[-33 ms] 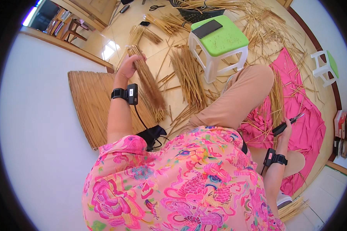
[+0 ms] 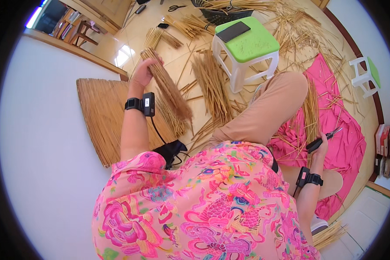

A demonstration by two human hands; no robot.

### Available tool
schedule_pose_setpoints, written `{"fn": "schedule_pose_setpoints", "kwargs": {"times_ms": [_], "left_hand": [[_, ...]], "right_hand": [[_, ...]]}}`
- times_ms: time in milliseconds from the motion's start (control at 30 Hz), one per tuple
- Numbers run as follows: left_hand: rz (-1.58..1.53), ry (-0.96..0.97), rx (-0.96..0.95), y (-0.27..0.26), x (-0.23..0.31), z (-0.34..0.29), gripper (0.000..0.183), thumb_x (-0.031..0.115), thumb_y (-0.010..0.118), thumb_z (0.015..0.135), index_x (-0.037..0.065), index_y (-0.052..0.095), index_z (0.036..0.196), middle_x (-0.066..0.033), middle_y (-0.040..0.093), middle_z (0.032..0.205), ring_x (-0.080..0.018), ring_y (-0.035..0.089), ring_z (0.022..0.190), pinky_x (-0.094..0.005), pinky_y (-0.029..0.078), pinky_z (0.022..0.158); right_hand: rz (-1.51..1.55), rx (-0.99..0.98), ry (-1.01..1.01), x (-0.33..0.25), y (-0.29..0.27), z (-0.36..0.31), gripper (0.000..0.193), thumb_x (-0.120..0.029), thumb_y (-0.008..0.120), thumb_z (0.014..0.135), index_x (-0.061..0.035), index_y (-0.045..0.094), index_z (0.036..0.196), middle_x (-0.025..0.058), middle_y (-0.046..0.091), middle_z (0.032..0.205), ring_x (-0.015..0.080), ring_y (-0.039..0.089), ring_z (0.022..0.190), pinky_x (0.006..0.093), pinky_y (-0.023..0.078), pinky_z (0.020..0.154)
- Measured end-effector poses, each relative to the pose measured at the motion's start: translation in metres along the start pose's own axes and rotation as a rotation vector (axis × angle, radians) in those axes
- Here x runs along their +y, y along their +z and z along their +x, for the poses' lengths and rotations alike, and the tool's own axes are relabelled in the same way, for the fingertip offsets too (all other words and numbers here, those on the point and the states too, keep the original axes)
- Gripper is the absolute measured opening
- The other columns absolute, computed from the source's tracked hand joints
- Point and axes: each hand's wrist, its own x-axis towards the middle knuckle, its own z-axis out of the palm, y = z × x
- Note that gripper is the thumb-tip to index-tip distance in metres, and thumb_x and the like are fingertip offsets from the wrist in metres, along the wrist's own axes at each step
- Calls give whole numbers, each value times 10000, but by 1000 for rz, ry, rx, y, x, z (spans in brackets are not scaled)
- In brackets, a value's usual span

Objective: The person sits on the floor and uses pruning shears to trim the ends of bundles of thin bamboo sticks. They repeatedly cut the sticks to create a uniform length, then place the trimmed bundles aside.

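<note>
My left hand (image 2: pixel 144 71) is closed around a bundle of dry straw stalks (image 2: pixel 167 84). The bundle slants down to the right, its cut ends above the hand and its brown, feathery ends below. Low on the right, my right hand (image 2: pixel 320 146) is closed on pruning shears with black handles (image 2: pixel 314 145). Their dark blades point up and right, over a pink cloth (image 2: pixel 346 143). Beside the shears, a long sheaf of stalks (image 2: pixel 310 108) lies against the cloth.
A green-topped white stool (image 2: pixel 251 47) with a dark phone (image 2: pixel 233 31) stands ahead. More straw (image 2: pixel 212 86) lies on the floor. A woven straw mat (image 2: pixel 99 117) leans by the left wall. Scissors (image 2: pixel 176 8) and a dark basket (image 2: pixel 223 16) are at the back, a smaller stool (image 2: pixel 367 73) at right.
The feathery end of the bundle in my left hand has swung slightly to the right and is less blurred. My right hand with the shears keeps its place.
</note>
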Motion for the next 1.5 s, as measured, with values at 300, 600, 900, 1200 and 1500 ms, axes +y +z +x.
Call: {"fn": "schedule_pose_setpoints", "kwargs": {"times_ms": [300,600,900,1200,1500], "left_hand": [[-309,356,-63,2,68,14,294,115,580,873,-39,544,1121,-170,633,1021,-334,614,1029,-442,493,969],[-576,385,189,-31,96,28,215,77,599,828,-17,517,1004,-196,619,987,-379,614,983,-504,510,941],[-734,369,18,-34,138,34,292,88,596,759,-11,461,999,-191,570,990,-350,579,989,-530,476,961],[-576,411,-31,28,178,69,181,112,593,804,26,520,945,-224,587,1029,-390,580,1049,-569,455,1019],[-605,87,-464,125,150,74,352,170,607,832,-40,484,1086,-172,549,1065,-344,561,1073,-523,437,1039]], "right_hand": [[57,-8,24,2,-3,8,187,-209,763,852,-76,650,919,32,639,754,158,620,674,299,515,635],[50,-58,20,2,3,5,238,-230,761,857,-63,637,973,48,652,787,172,633,698,300,514,640],[132,-164,-89,5,17,-12,225,-190,713,887,-16,661,1020,73,686,894,183,655,823,316,519,779],[351,-1060,-340,-82,144,-137,568,-155,560,872,105,466,1368,250,542,1396,289,605,1191,426,352,1142],[242,-1447,-15,-30,213,-192,592,-115,635,851,13,466,1403,129,586,1308,252,602,1190,399,423,1067]]}}
